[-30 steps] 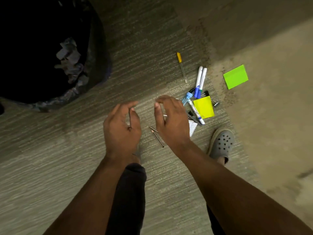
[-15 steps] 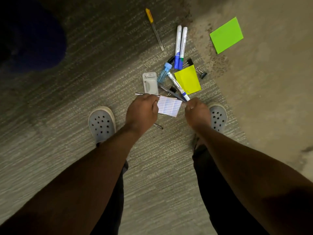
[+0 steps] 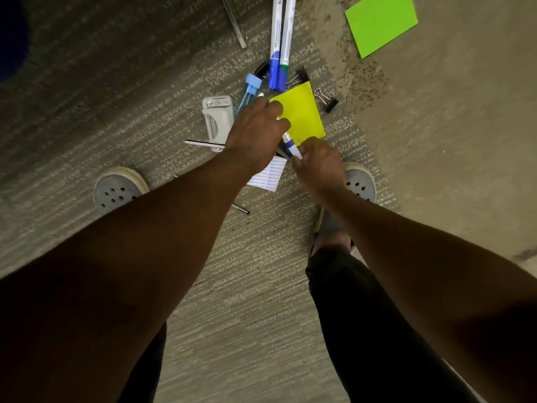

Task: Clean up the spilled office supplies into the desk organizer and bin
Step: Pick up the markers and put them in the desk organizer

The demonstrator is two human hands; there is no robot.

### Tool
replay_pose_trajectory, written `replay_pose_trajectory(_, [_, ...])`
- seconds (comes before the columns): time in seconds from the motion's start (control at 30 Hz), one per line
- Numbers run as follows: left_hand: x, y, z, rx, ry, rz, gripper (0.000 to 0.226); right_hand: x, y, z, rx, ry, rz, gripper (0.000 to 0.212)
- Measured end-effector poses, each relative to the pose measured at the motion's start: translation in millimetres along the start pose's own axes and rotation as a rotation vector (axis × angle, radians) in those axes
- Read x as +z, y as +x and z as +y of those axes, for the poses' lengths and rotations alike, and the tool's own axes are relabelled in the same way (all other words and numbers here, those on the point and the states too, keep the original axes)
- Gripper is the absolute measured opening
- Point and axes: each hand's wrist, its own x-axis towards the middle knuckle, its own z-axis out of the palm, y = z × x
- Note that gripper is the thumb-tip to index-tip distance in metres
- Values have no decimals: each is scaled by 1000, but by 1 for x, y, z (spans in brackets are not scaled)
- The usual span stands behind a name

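Note:
The spilled supplies lie on the carpet between my feet. My left hand (image 3: pixel 255 135) reaches into the pile, its fingers curled over a white marker with a blue band (image 3: pixel 290 145) at the edge of the yellow sticky pad (image 3: pixel 306 114). My right hand (image 3: pixel 318 165) pinches that marker's near end. A lined white card (image 3: pixel 268 175) lies under my left wrist. Beside the hands are a white stapler (image 3: pixel 218 117), a blue-capped tube (image 3: pixel 250 90), two long markers (image 3: pixel 279 39) and a green sticky pad (image 3: pixel 380 24). The organizer is not in view.
Black binder clips (image 3: pixel 329 101) lie right of the yellow pad. A thin pen (image 3: pixel 203 144) and another (image 3: pixel 240 209) lie on the carpet near my grey shoes (image 3: pixel 119 190). A dark shape, perhaps the bin (image 3: pixel 11 39), shows at the top left.
I have bent lower toward the pile. Both hands moved forward from the lined card to the marker by the yellow pad. The bin has slid almost out of view.

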Motion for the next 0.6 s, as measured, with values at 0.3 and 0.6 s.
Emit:
replay_pose_trajectory(0.3, [-33, -1, -16, -68, -280, 236, 21, -66, 9, -32, 20, 482, 319, 21])
replay_pose_trajectory(0.6, [-74, -12, -53, -583, -1062, 532, 28, -71, 110, -93, 73, 53, 207, 35])
